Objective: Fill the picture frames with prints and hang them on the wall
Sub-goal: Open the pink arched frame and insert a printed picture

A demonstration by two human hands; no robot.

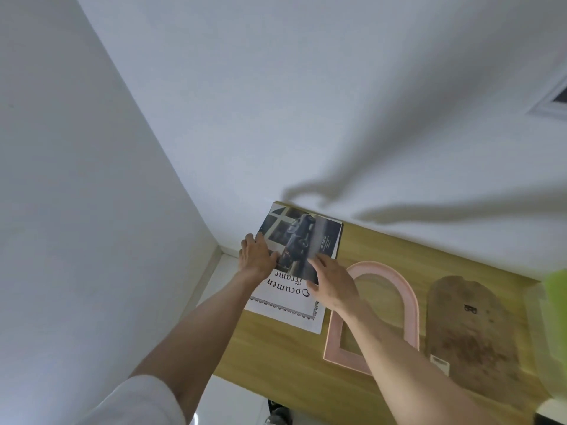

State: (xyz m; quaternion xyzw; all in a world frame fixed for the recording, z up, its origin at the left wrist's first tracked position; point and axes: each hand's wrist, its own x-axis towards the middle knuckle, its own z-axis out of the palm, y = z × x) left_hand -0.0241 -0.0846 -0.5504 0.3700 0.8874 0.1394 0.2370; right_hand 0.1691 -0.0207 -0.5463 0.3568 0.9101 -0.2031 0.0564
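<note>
On the wooden table (276, 357), the left hand (256, 256) holds the left edge of the car print (302, 240), thumb over it. The right hand (333, 282) rests flat, fingers straight, on its near right corner. Beside lies the pink arched frame (409, 302).

I wore a white short sleeve (144, 400) on my left arm; its loose, rounded hem ended just above the elbow, and the fabric was plain, with no print or marking that I could see. Below that hem the left forearm was bare down to the wrist. My right arm was bare along all of its visible length, and no sleeve of it came into view. My left hand (257, 256) and my right hand (333, 282) were both bare: no gloves, no rings, no watch or band at either wrist. The nails were too blurred to tell.
</note>
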